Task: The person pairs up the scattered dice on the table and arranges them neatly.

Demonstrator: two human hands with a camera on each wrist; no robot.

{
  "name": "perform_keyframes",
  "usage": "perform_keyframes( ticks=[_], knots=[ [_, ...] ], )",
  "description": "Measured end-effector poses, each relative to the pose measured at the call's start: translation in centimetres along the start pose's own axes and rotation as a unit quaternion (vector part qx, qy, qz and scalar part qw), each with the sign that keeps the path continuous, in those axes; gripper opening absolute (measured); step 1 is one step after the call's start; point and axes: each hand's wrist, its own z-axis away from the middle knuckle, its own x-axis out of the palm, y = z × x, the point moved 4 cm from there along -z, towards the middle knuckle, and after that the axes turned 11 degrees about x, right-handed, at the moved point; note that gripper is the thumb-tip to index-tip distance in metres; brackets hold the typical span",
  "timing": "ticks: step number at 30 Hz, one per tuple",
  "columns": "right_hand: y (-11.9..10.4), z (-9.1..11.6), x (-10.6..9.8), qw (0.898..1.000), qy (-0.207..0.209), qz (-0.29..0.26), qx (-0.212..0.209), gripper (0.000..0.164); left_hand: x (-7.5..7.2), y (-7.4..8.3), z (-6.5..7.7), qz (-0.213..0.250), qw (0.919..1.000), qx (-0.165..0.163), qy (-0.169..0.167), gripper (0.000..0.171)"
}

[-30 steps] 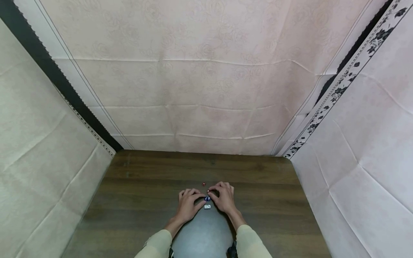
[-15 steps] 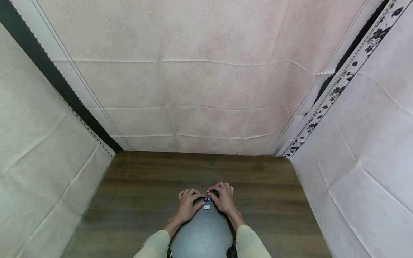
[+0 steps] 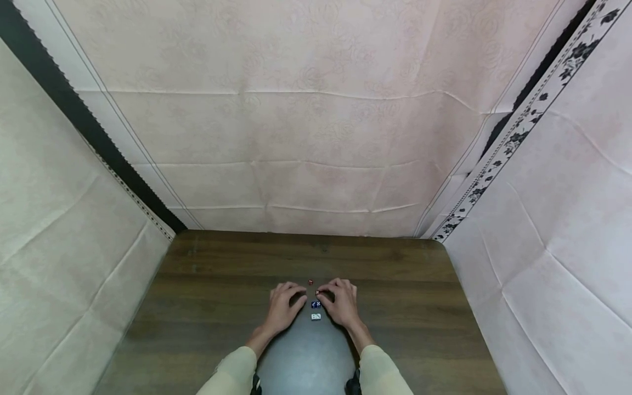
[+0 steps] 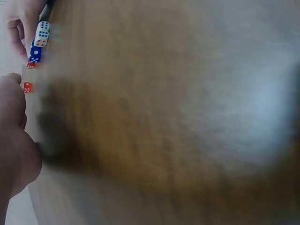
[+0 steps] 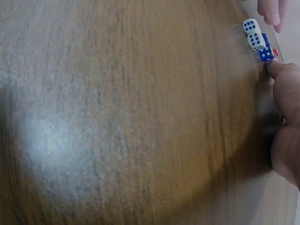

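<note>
Two white dice (image 3: 316, 317) sit side by side on the table, with a pair of blue dice (image 3: 316, 304) behind them. A red die (image 3: 317, 292) lies beyond the blue pair, between the thumb and index finger of my right hand (image 3: 340, 302), which pinches it. Farther back is another red die (image 3: 310, 282). Left of the row, my left hand (image 3: 283, 307) has its thumb and fingers bent and apart, with nothing seen between them. In the right wrist view, the white dice (image 5: 253, 35) partly hide the blue dice (image 5: 266, 52).
The wooden table (image 3: 222, 274) extends around the hands. A pale patterned cloth (image 3: 316, 137) hangs behind its far edge, and white cloths hang at the left (image 3: 74, 219) and right (image 3: 543, 219). A grey rounded shape (image 3: 308, 362) lies between the forearms.
My left hand has drawn back leftward and slightly away, off the blue dice. The right hand stays on the red die, and the dice keep their places.
</note>
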Motion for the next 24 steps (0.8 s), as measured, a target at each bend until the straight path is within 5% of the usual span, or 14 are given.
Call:
perform_keyframes(
  ticks=[12, 24],
  knots=[
    [0.0, 0.0, 0.0, 1.0, 0.003, -0.003, 0.001, 0.012, 0.0, -0.7, -2.5, -0.013, 0.9994, -0.031, -0.004, 0.024],
    [-0.1, 0.1, 0.0, 1.0, 0.001, 0.0, 0.007, 0.013, 1.4, -1.5, -3.2, -0.049, 0.9968, -0.06, -0.019, 0.02]
  ],
)
